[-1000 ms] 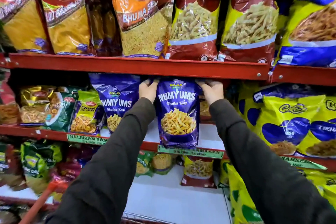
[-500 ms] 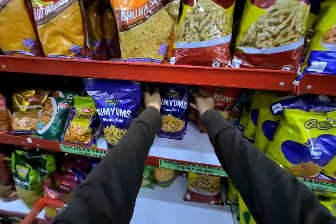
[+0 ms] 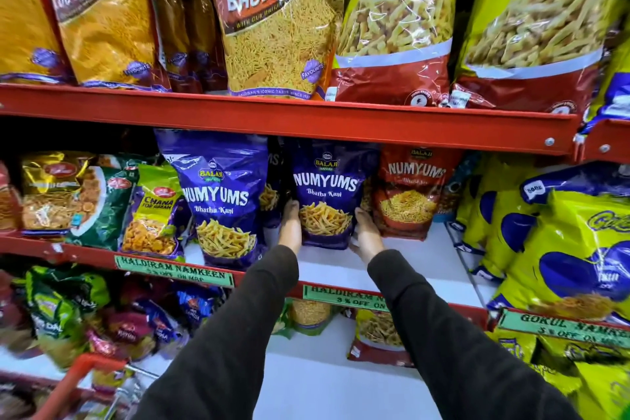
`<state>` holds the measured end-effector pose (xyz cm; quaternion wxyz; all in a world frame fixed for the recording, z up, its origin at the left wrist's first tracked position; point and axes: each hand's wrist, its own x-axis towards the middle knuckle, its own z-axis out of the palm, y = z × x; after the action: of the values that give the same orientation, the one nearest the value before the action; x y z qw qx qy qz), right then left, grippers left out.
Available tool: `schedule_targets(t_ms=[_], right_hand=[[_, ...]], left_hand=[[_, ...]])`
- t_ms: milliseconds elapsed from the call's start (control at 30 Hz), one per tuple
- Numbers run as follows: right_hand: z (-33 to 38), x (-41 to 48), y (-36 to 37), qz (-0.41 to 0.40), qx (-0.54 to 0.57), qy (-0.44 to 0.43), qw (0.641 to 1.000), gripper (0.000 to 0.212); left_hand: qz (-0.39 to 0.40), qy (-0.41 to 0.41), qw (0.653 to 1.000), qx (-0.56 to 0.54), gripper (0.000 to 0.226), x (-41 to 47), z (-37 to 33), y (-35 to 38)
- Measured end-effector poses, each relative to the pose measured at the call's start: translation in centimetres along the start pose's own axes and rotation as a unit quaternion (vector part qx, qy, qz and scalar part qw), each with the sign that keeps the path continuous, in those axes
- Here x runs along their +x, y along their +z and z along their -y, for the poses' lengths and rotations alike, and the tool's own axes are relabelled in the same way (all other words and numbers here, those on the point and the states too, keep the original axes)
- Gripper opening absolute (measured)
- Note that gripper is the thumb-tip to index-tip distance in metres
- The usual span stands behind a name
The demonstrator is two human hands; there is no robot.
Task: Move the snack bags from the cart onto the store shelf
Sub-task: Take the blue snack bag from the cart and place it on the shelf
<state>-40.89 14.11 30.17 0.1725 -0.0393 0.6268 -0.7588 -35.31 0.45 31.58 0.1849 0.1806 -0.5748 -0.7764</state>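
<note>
now lower hands (image 3: 327, 232) beside purple bag (image 3: 325, 194)

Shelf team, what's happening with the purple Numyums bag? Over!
Left hand and right hand grip the purple Numyums bag. Upright on middle shelf. Nothing blocking.

Two arms entering from the lower frame, both in long dark charcoal sleeves (image 3: 439, 327) of soft, matte knit fabric. Cuffs snug at the wrists, unmarked. Bare left hand (image 3: 290, 228) and right hand (image 3: 366, 237), no rings or watch visible.
</note>
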Motion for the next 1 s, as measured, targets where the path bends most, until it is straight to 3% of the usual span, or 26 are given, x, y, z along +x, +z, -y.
schedule_targets(t_ms=[133,333,500,667,800,1000], right_hand=[[-0.8,-1.2,-0.2,-0.036,-0.064,-0.032,0.997,0.039],[-1.9,-4.5,-0.6,-0.085,-0.154,-0.114,0.978,0.016],[-2.4,-6.4,-1.1,-0.097,-0.204,-0.143,0.964,0.035],[-2.7,-7.9,-0.9,-0.079,-0.190,-0.128,0.970,0.026],[-2.9,-8.6,-1.0,-0.059,-0.194,-0.123,0.971,0.041],[-2.8,-10.5,-1.4,-0.053,-0.186,-0.131,0.972,0.037]], left_hand=[[-0.017,0.020,0.999,0.035,0.052,-1.1,0.6,-0.4],[-0.029,0.054,0.994,0.088,0.049,-3.7,1.3,-1.4],[-0.028,0.049,0.994,0.096,0.054,-6.2,1.6,-2.4],[-0.063,0.061,0.986,0.141,0.053,-7.6,1.3,-3.0],[-0.060,0.062,0.985,0.151,0.054,-8.7,0.9,-2.9],[-0.093,0.072,0.984,0.135,0.051,-10.9,1.1,-2.9]])
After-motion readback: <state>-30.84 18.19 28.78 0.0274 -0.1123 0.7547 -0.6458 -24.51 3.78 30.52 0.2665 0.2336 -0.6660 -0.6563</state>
